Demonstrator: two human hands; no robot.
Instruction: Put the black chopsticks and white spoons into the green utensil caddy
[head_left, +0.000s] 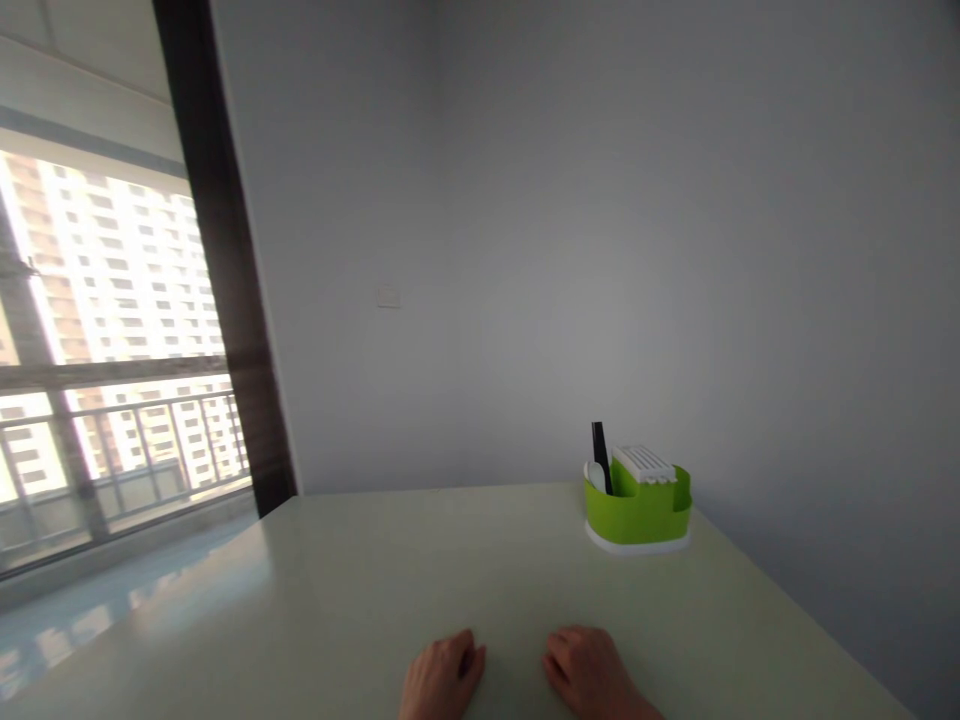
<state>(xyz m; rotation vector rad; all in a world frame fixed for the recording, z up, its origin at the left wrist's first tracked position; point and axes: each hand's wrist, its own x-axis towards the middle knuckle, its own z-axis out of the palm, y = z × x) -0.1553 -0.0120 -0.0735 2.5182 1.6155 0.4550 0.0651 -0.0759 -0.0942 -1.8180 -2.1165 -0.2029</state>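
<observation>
My left hand (442,675) and my right hand (589,668) rest side by side on a pale table (337,600) near its front edge, fingers curled under and holding nothing. At the table's far right corner stands a green holder (637,510) on a white base, well beyond my right hand. In it stand a black utensil handle (599,455), a white spoon (595,476) and a white ribbed insert (643,464).
A grey wall runs behind the table and along its right side, with a small white wall plate (388,296). At the left, a dark window frame (225,270) borders a large window with a railing and tall buildings outside.
</observation>
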